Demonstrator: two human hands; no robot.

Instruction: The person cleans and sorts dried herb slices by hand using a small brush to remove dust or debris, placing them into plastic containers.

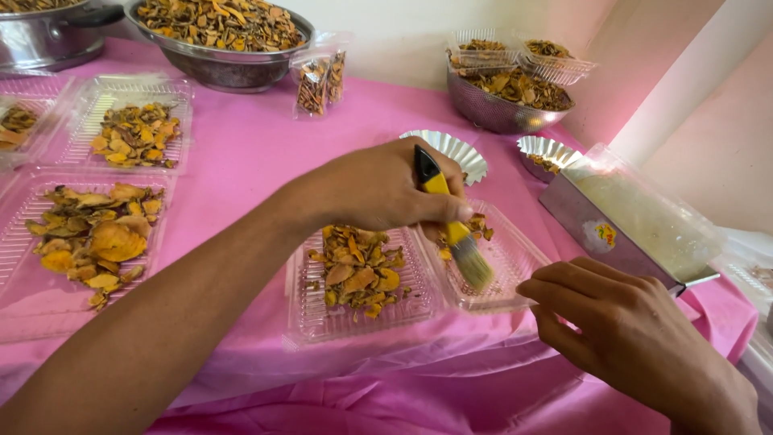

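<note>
Our desk (258,145) carries a pink cloth, and on it, working down from the biggest things, sit two metal bowls (221,64) of dried orange-yellow slices at the far edge, a metal strainer (495,113) heaped with the same, and a steel box (600,234) on the right with a clear bag over it. Open clear trays (88,290) of slices lie to the left, and straight before us is the hinged clear tray (354,314), its left half filled, its right half nearly bare. Our left hand (378,193) is closed around a brush (455,234) with a yellow-and-black handle, bristles down in that right half; our right hand (620,322) rests loosely curled just beside the tray's right edge, holding nothing that we can see. We judge light, short strokes best here — the tray is thin and would slide or flex, so the free hand should steady its rim, and the bristles should keep away from the piled slices. Much stays unclear: what the brush carries, if anything — the box's pale contents behind the bag, the left trays cut off by the frame, and the two pleated foil cups (451,149) partly hidden behind our hand.
</note>
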